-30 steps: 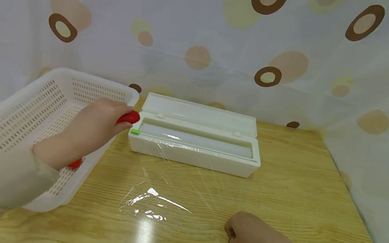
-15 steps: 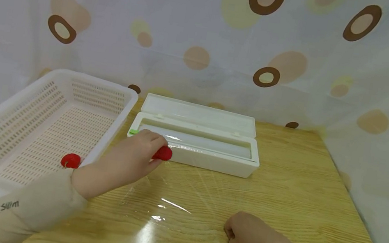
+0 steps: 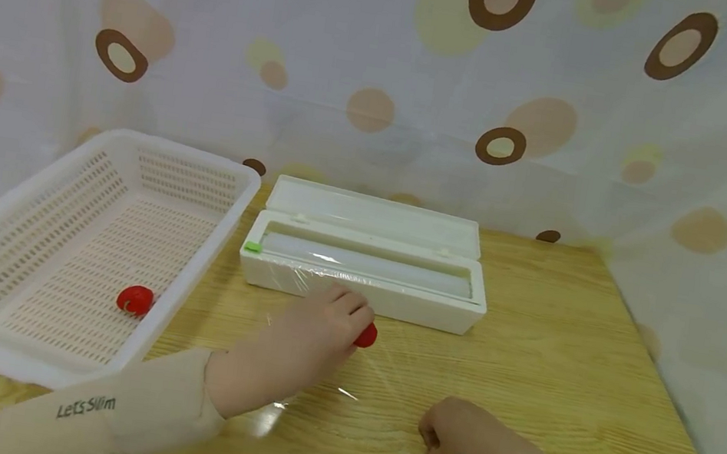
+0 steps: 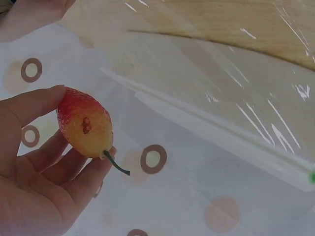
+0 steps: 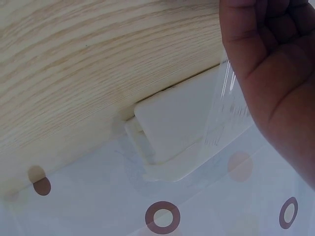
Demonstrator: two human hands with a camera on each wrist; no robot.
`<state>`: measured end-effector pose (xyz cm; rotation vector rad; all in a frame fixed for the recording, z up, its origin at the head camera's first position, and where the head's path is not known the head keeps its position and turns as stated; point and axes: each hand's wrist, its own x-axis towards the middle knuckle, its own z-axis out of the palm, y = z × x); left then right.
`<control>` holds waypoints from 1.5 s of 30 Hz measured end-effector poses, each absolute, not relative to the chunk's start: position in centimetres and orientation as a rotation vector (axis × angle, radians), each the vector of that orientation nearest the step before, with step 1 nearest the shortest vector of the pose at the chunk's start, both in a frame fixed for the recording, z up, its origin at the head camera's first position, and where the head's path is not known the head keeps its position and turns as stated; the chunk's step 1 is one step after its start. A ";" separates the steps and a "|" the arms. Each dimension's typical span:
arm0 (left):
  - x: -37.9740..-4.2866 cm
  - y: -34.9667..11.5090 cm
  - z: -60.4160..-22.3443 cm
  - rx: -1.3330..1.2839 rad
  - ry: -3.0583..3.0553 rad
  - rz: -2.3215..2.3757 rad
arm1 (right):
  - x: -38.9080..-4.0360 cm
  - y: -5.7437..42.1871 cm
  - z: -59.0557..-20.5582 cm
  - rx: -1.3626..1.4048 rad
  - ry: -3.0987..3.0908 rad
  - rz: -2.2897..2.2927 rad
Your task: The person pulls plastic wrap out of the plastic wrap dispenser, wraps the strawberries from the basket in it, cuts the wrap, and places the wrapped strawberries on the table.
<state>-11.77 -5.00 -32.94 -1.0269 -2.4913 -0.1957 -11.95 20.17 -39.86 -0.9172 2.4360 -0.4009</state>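
My left hand (image 3: 302,339) holds a small fruit (image 3: 366,335) between thumb and fingers, in front of the white box and above the cling film. The left wrist view shows this fruit (image 4: 88,120) red at one end and yellow at the other, with a dark green stem. Clear cling film (image 3: 378,372) stretches from the roll (image 3: 365,261) in the white dispenser box (image 3: 361,294) over the table. My right hand (image 3: 476,438) rests on the table with curled fingers, gripping the film's near right edge; the pinched part is hidden.
A white slotted basket (image 3: 168,300) stands at the left with a red fruit (image 3: 135,299) in it. Behind the box's roll its lid (image 3: 375,217) is raised. A patterned curtain (image 3: 374,50) borders the wooden table (image 3: 569,349) at the back and right.
My left hand has carried the fruit out from over the basket, rightward past the box's front to above the film. The right hand has stayed in place.
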 end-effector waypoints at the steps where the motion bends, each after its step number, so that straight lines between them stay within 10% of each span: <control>1: -11.8 -4.7 -33.4 -1.016 -2.481 -0.173 | -11.9 20.2 -39.9 -0.914 2.437 -0.402; 24: -13.5 -4.0 -41.6 -0.980 -2.844 -0.477 | -11.9 19.8 -39.9 -0.914 2.475 -0.394; 45: -13.2 -3.9 -41.2 -1.006 -3.005 -0.381 | -12.7 21.5 -38.8 -0.884 2.517 -0.690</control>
